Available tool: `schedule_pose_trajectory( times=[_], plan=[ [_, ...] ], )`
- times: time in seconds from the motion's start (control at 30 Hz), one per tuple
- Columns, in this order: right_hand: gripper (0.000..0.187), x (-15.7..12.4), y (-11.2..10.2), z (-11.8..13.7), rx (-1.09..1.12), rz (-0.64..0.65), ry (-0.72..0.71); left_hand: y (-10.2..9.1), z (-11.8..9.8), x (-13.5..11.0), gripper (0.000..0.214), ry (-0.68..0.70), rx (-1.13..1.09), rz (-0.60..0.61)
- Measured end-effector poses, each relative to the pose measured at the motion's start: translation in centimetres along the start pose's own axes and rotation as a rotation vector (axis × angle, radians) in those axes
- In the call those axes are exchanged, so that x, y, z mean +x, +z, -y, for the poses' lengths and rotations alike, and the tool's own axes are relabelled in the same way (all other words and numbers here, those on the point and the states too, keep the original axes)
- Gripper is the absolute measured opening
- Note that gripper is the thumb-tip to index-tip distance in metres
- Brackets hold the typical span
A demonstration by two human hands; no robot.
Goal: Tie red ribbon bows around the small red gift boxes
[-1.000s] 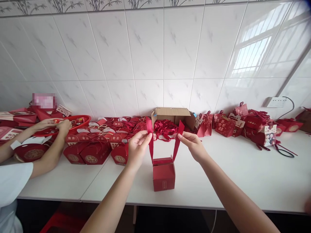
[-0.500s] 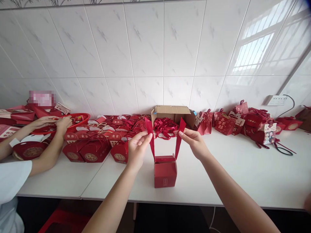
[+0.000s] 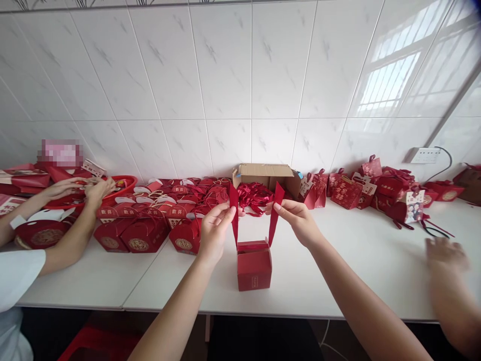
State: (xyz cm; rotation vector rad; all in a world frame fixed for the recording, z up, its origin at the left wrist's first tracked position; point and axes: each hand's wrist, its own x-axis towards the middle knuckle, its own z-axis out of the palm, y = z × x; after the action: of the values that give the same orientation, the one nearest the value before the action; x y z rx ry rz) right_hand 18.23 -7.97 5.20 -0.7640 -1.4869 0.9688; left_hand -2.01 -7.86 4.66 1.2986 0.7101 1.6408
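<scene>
A small red gift box (image 3: pixel 254 268) stands on the white table (image 3: pixel 338 281) in front of me. A red ribbon (image 3: pixel 234 215) rises from each side of it. My left hand (image 3: pixel 215 230) pinches the left ribbon end above the box. My right hand (image 3: pixel 297 220) pinches the right ribbon end (image 3: pixel 275 208). The two ends are held up close together, a short gap between them.
An open cardboard box (image 3: pixel 263 175) of red ribbons sits behind. Several finished red boxes (image 3: pixel 150 228) crowd the left, more red bags (image 3: pixel 376 188) at the right. A person's hands (image 3: pixel 93 190) work at a red basket on the left. Another person's blurred hand (image 3: pixel 445 253) is at the right.
My hands have brought the two ribbon ends a little closer together above the box. A blurred hand and arm of another person has come into view at the right.
</scene>
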Motion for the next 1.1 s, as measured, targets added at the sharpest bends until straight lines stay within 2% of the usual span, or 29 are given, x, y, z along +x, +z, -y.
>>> schedule_pose_trajectory(
  times=[0.2,0.4,0.5,0.6,0.7,0.8,0.9,1.1],
  plan=[
    [0.028,0.2,0.2,-0.1,0.042,0.027,-0.003,0.0,0.3,0.0,0.019,0.0,-0.019,-0.015],
    [0.031,0.8,1.5,-0.3,-0.021,0.046,0.072,0.3,-0.1,0.0,0.016,-0.021,0.163,0.11],
    [0.026,0.8,2.0,-0.2,-0.069,0.174,0.012,0.5,-0.4,0.3,0.016,-0.037,0.288,0.205],
    [0.022,0.6,2.4,-0.2,-0.014,0.292,-0.068,0.3,-0.4,0.7,0.014,-0.009,0.399,0.285],
    [0.022,0.5,2.7,-0.6,0.018,0.237,-0.087,0.1,-0.3,0.9,0.013,0.014,0.433,0.334],
    [0.021,0.7,2.6,-1.1,-0.055,0.195,-0.138,0.0,-0.5,1.0,0.014,-0.023,0.408,0.367],
    [0.02,1.0,1.9,-1.5,-0.197,0.252,-0.246,-0.1,-0.8,1.2,0.015,-0.127,0.302,0.402],
    [0.025,1.6,0.5,-2.1,-0.72,0.294,-0.743,-0.5,-0.6,1.8,0.012,-0.274,0.148,0.354]
  ],
)
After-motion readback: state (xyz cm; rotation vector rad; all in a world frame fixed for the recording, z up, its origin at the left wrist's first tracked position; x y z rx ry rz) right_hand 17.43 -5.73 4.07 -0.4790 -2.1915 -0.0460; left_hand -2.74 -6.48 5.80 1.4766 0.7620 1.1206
